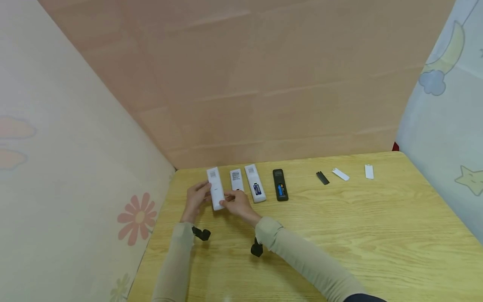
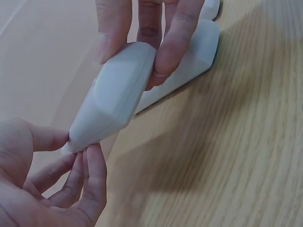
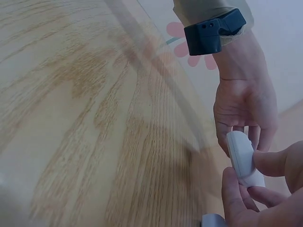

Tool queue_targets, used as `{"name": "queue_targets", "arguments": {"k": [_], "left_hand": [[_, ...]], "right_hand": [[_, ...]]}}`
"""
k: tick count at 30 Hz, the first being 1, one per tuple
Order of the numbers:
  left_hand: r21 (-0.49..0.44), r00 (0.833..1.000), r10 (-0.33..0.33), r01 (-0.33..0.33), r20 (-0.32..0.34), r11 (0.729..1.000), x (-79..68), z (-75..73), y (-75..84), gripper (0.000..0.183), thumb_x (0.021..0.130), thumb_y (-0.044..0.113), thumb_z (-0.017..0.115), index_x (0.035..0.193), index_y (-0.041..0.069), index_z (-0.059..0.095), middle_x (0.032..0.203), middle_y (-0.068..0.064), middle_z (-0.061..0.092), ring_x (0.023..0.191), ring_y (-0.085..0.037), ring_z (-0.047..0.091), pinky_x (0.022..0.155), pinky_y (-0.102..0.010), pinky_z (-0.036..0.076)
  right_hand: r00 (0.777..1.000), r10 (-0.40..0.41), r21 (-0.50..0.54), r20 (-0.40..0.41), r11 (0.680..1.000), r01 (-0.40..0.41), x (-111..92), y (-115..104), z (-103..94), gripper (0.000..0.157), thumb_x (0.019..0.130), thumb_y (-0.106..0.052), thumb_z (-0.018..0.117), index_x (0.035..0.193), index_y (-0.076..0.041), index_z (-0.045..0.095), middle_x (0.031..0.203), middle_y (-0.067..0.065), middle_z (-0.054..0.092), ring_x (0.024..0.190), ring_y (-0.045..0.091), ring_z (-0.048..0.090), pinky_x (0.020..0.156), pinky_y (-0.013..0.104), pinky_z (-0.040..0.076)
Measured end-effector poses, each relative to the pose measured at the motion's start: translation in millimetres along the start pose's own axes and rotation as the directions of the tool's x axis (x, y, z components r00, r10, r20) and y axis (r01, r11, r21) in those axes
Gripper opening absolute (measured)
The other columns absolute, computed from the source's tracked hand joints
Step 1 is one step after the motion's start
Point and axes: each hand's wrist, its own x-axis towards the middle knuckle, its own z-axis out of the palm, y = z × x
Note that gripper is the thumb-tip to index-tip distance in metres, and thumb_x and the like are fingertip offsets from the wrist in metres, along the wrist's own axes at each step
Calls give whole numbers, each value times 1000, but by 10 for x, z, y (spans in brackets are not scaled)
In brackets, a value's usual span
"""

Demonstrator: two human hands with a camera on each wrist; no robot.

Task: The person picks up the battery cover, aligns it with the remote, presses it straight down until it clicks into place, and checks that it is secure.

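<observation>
A white remote control (image 1: pixel 215 191) is held up off the table between both hands, its back with a printed label facing up in the head view. My left hand (image 1: pixel 196 197) pinches it by its left side, thumb against fingers. At the near end, my right hand (image 1: pixel 238 204) grips it between thumb and fingers. In the left wrist view, the rounded end of the remote (image 2: pixel 120 90) points towards the camera. Just right of it lies a shorter white remote (image 1: pixel 236 178), partly hidden by the right hand.
Farther right lie a white remote (image 1: pixel 255 180) and a black remote (image 1: pixel 280 180), batteries showing in both. A black battery cover (image 1: pixel 322 178) and two white covers, one tilted (image 1: pixel 341 174) and one upright (image 1: pixel 369 171), lie on the wooden table (image 1: pixel 339 235). A wall (image 1: pixel 75 167) borders the left.
</observation>
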Motion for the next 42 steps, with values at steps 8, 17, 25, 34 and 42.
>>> {"name": "queue_targets", "arguments": {"k": [8, 17, 25, 34, 42], "left_hand": [[68, 1000, 10, -9, -17, 998, 36, 23, -94, 42, 96, 27, 69, 132, 5, 64, 128, -17, 65, 102, -21, 67, 91, -38, 57], [76, 998, 20, -15, -60, 997, 0, 56, -181, 37, 95, 22, 70, 127, 2, 67, 119, -18, 69, 88, -17, 69, 81, -34, 59], [140, 994, 44, -29, -100, 990, 2, 40, -226, 35, 97, 22, 68, 125, 1, 68, 114, -18, 69, 86, -16, 67, 74, -29, 60], [173, 993, 53, -34, -107, 984, -33, 7, -221, 33, 97, 20, 67, 123, 1, 68, 117, -17, 68, 89, -17, 67, 78, -32, 60], [183, 995, 5, 14, -104, 983, 2, 32, -165, 30, 95, 17, 68, 122, 3, 68, 113, -16, 69, 88, -18, 68, 79, -34, 60]], "right_hand": [[1000, 12, 51, 8, 999, -12, 1, 22, 57, 45, 91, -15, 75, 132, -1, 63, 109, 13, 67, 85, 20, 70, 72, 29, 59], [1000, 15, 54, 7, 998, -15, -18, 94, 123, 42, 92, -13, 74, 131, -1, 64, 105, 14, 69, 84, 17, 69, 68, 27, 59], [1000, -9, -6, -13, 1000, 9, 19, 108, 172, 39, 92, -18, 74, 127, -2, 67, 103, 11, 72, 83, 16, 71, 72, 28, 58], [999, -47, 34, -11, 998, 47, -3, 115, 229, 33, 93, -14, 72, 122, 2, 68, 97, 12, 73, 71, 14, 72, 66, 27, 58], [999, -30, 55, -17, 998, 31, -20, 63, 190, 27, 94, -10, 70, 116, 4, 69, 95, 12, 71, 72, 23, 73, 60, 26, 56]]}}
